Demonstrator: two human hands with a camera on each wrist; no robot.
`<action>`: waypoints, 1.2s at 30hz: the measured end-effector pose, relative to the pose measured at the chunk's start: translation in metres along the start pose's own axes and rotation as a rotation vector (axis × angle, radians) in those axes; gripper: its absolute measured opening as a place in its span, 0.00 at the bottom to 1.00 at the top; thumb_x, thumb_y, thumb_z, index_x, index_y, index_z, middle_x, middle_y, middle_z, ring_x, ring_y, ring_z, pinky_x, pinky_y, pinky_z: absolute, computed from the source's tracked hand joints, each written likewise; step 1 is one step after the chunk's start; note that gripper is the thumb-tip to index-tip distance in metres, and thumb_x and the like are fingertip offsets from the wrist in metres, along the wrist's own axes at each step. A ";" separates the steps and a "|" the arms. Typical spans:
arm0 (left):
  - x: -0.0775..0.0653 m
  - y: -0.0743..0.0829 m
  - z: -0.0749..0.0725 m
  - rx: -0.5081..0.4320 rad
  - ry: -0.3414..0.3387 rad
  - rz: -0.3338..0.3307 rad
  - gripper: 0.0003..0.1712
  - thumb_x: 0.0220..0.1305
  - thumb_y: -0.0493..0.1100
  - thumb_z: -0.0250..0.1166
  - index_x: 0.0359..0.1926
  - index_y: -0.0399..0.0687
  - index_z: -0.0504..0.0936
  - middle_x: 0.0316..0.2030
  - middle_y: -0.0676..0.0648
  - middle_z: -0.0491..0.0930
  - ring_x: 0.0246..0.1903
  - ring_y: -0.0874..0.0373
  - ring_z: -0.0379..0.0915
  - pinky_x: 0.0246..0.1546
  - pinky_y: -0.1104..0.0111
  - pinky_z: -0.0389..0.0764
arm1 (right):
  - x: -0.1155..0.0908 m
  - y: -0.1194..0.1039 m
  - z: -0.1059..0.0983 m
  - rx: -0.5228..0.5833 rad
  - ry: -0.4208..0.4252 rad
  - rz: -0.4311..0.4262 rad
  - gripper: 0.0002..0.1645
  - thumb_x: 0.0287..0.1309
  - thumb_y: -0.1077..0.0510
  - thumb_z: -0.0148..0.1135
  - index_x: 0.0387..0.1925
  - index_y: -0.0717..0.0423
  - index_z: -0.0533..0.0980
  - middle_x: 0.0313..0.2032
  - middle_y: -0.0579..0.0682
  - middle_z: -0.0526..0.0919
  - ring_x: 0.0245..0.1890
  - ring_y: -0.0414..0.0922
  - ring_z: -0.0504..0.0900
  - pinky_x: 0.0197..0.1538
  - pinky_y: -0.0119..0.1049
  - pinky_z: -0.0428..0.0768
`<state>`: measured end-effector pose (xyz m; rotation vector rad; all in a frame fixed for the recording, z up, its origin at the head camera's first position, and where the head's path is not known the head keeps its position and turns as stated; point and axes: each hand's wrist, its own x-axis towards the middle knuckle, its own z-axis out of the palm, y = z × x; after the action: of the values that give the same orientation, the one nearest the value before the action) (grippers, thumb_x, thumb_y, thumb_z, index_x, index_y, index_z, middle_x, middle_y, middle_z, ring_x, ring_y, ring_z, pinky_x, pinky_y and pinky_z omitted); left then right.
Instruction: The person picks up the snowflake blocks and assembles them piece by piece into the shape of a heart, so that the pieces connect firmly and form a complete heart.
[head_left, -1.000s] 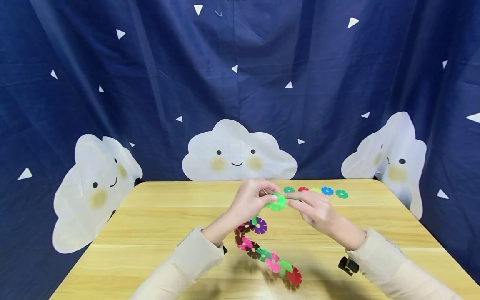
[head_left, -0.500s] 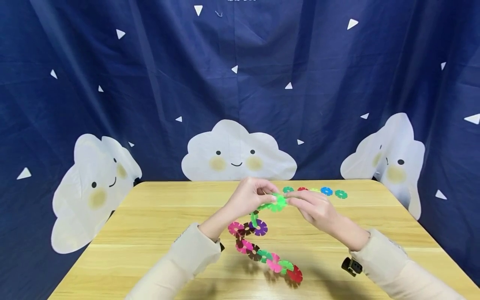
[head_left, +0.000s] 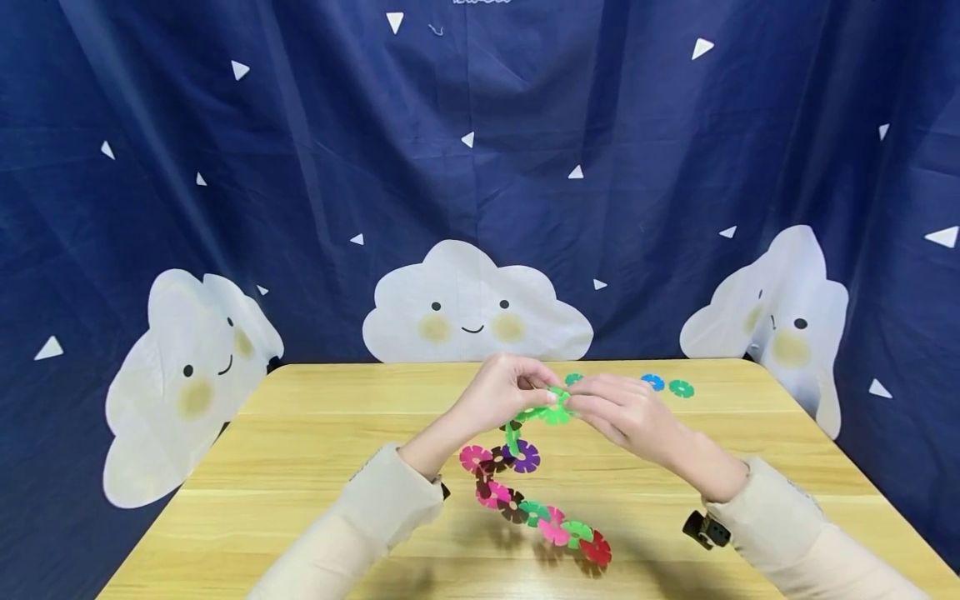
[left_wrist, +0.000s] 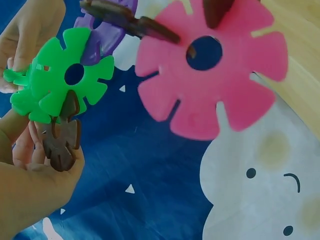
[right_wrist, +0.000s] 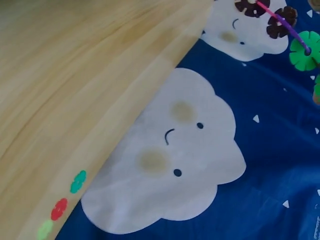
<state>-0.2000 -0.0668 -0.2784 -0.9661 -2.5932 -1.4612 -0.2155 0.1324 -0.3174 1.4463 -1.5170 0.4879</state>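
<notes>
My left hand (head_left: pixel 498 392) pinches the upper end of a chain of slotted interlocking discs, right beside a bright green disc (head_left: pixel 555 407). At that disc's right edge, my right hand (head_left: pixel 626 412) pinches with thumb and fingers. The chain hangs below in a curve, through a purple disc (head_left: pixel 527 457), pink and brown discs, down to a red disc (head_left: pixel 596 548) at its lower end. In the left wrist view, a large pink disc (left_wrist: pixel 240 95) is close to the camera, and green discs (left_wrist: pixel 75 52) and a brown disc (left_wrist: pixel 62 145) are by the fingers.
Loose discs lie in a row near the wooden table's (head_left: pixel 337 392) far edge, among them a blue disc (head_left: pixel 653 382) and a teal disc (head_left: pixel 681 389). The right wrist view also shows a loose red disc (right_wrist: pixel 59 209). A dark blue curtain (head_left: pixel 480 183) with clouds hangs behind.
My right hand has shifted slightly left against the green disc and now covers the loose red and yellow discs in the head view. The hanging chain has swung a little to the right.
</notes>
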 end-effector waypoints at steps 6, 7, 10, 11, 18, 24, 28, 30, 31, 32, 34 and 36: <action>0.003 -0.001 -0.001 -0.010 -0.019 0.043 0.06 0.54 0.35 0.66 0.35 0.39 0.83 0.27 0.45 0.82 0.23 0.64 0.72 0.27 0.76 0.75 | 0.003 0.001 -0.002 0.068 0.005 0.036 0.15 0.66 0.60 0.47 0.29 0.62 0.77 0.30 0.52 0.81 0.30 0.45 0.80 0.37 0.32 0.79; 0.004 -0.001 -0.001 -0.013 -0.032 0.053 0.06 0.54 0.35 0.65 0.35 0.39 0.83 0.27 0.45 0.82 0.24 0.65 0.72 0.28 0.76 0.75 | 0.003 0.001 -0.002 0.070 0.014 0.038 0.14 0.66 0.60 0.47 0.29 0.62 0.77 0.30 0.52 0.81 0.29 0.45 0.80 0.37 0.32 0.79; 0.006 -0.004 -0.002 -0.030 -0.100 0.074 0.07 0.58 0.36 0.63 0.37 0.38 0.82 0.30 0.45 0.81 0.26 0.66 0.72 0.30 0.75 0.75 | 0.003 0.002 -0.001 0.064 0.039 0.037 0.14 0.65 0.60 0.48 0.29 0.63 0.76 0.29 0.52 0.81 0.29 0.46 0.80 0.36 0.32 0.79; 0.006 -0.004 -0.002 -0.034 -0.124 0.081 0.07 0.58 0.36 0.62 0.37 0.38 0.81 0.30 0.45 0.81 0.26 0.66 0.72 0.30 0.75 0.75 | 0.002 0.002 -0.001 0.062 0.043 0.035 0.14 0.65 0.60 0.47 0.28 0.63 0.76 0.29 0.52 0.81 0.29 0.46 0.80 0.36 0.31 0.79; 0.006 -0.008 0.000 -0.063 -0.188 0.122 0.06 0.62 0.36 0.58 0.35 0.38 0.80 0.26 0.46 0.78 0.21 0.65 0.66 0.25 0.76 0.70 | 0.000 0.001 -0.001 0.038 0.004 0.025 0.16 0.67 0.59 0.45 0.28 0.62 0.74 0.29 0.52 0.80 0.29 0.46 0.80 0.39 0.31 0.78; 0.003 -0.006 0.002 -0.042 -0.173 0.130 0.06 0.61 0.34 0.57 0.35 0.38 0.80 0.23 0.48 0.74 0.18 0.65 0.63 0.23 0.76 0.68 | 0.004 0.001 -0.005 0.072 -0.064 0.003 0.16 0.67 0.61 0.43 0.29 0.61 0.75 0.29 0.49 0.81 0.30 0.43 0.80 0.40 0.31 0.78; 0.000 -0.001 0.005 -0.004 -0.099 0.119 0.06 0.61 0.34 0.58 0.33 0.39 0.82 0.21 0.49 0.74 0.18 0.65 0.63 0.22 0.76 0.68 | 0.008 0.001 -0.007 0.032 -0.040 -0.040 0.16 0.67 0.61 0.44 0.29 0.62 0.76 0.26 0.49 0.80 0.27 0.43 0.78 0.33 0.32 0.76; -0.002 0.004 0.007 0.020 -0.056 0.110 0.06 0.60 0.34 0.59 0.33 0.40 0.83 0.20 0.49 0.75 0.18 0.65 0.63 0.22 0.76 0.68 | 0.009 0.001 -0.006 0.025 -0.020 -0.056 0.15 0.66 0.62 0.45 0.29 0.63 0.76 0.25 0.50 0.80 0.26 0.43 0.77 0.31 0.32 0.75; -0.004 0.005 0.007 0.029 -0.042 0.109 0.06 0.60 0.34 0.59 0.33 0.40 0.83 0.20 0.49 0.75 0.18 0.65 0.64 0.22 0.76 0.68 | 0.010 0.001 -0.006 0.036 -0.011 -0.061 0.15 0.66 0.62 0.45 0.28 0.63 0.76 0.25 0.50 0.80 0.26 0.43 0.76 0.31 0.31 0.74; -0.005 0.007 0.007 0.041 -0.029 0.112 0.06 0.60 0.34 0.59 0.34 0.40 0.83 0.20 0.49 0.76 0.18 0.65 0.64 0.21 0.76 0.68 | 0.010 0.001 -0.006 0.057 -0.005 -0.061 0.15 0.66 0.62 0.46 0.28 0.64 0.76 0.25 0.50 0.79 0.26 0.43 0.76 0.31 0.31 0.74; -0.006 0.009 0.008 0.040 -0.026 0.116 0.07 0.59 0.34 0.59 0.35 0.39 0.83 0.20 0.48 0.77 0.18 0.64 0.64 0.21 0.76 0.69 | 0.010 0.001 -0.006 0.120 -0.003 -0.050 0.14 0.66 0.62 0.46 0.28 0.64 0.75 0.25 0.50 0.79 0.26 0.43 0.76 0.32 0.30 0.74; -0.007 0.009 0.007 0.029 -0.034 0.114 0.07 0.59 0.34 0.59 0.35 0.39 0.84 0.21 0.48 0.78 0.17 0.65 0.65 0.21 0.77 0.69 | 0.010 0.002 -0.007 0.186 -0.006 -0.034 0.14 0.66 0.62 0.46 0.28 0.64 0.75 0.26 0.50 0.79 0.26 0.42 0.76 0.33 0.30 0.75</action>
<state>-0.1876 -0.0609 -0.2774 -1.1253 -2.5278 -1.3876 -0.2139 0.1330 -0.3056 1.6145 -1.4802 0.6176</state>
